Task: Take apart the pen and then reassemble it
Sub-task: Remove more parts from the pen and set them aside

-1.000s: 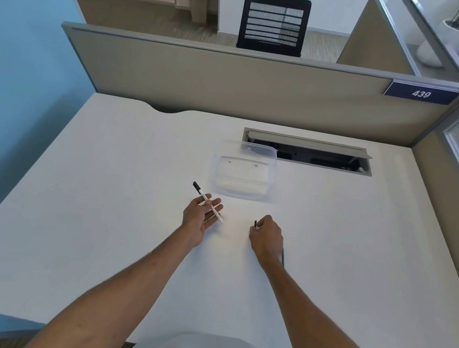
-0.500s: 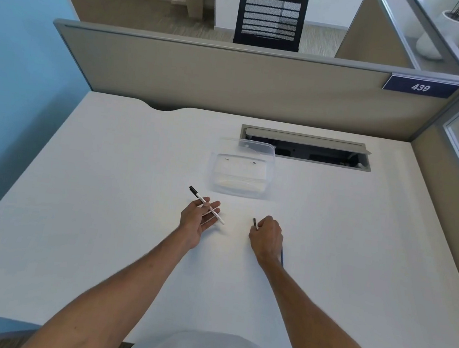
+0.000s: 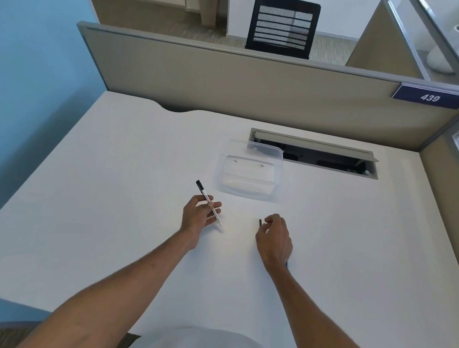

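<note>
Head view — left hand (image 3: pixel 199 213) gripping one pen (image 3: pixel 209 203), right hand (image 3: pixel 274 238) pinching one cap (image 3: pixel 260 222)

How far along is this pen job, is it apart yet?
Partly. The left hand holds the white pen body, and the right hand pinches a small dark piece, seemingly the cap, so at least one piece is off. Any further stripping and the whole reassembly remain. The clear container looks unused.
</note>
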